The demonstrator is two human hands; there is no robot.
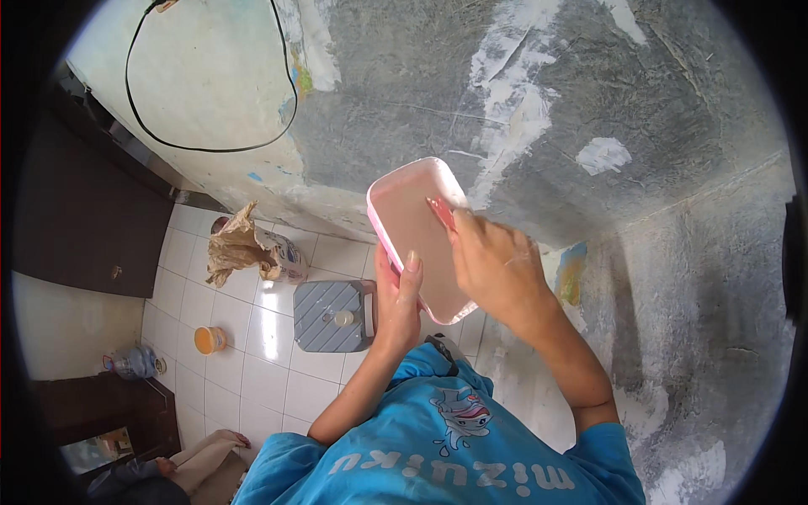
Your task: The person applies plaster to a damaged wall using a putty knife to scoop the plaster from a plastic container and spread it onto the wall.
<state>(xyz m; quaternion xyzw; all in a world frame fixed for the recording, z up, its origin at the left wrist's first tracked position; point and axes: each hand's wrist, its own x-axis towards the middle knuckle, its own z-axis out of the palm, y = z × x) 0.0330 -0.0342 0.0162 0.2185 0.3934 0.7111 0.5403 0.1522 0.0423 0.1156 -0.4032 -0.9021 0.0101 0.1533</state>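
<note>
Blue shirt (370,471) lies nearest; just beyond, the pink tub (376,220) of pale paste (408,227) is held up, long axis running far-left to near-right. The left hand (399,299) clasps its left side, thumb at the rim. From the right, the right hand (501,263) grips a red tool (441,210), tip over the paste. Left on the floor (265,358): a grey container (320,324); far, a patched wall (387,67).
</note>
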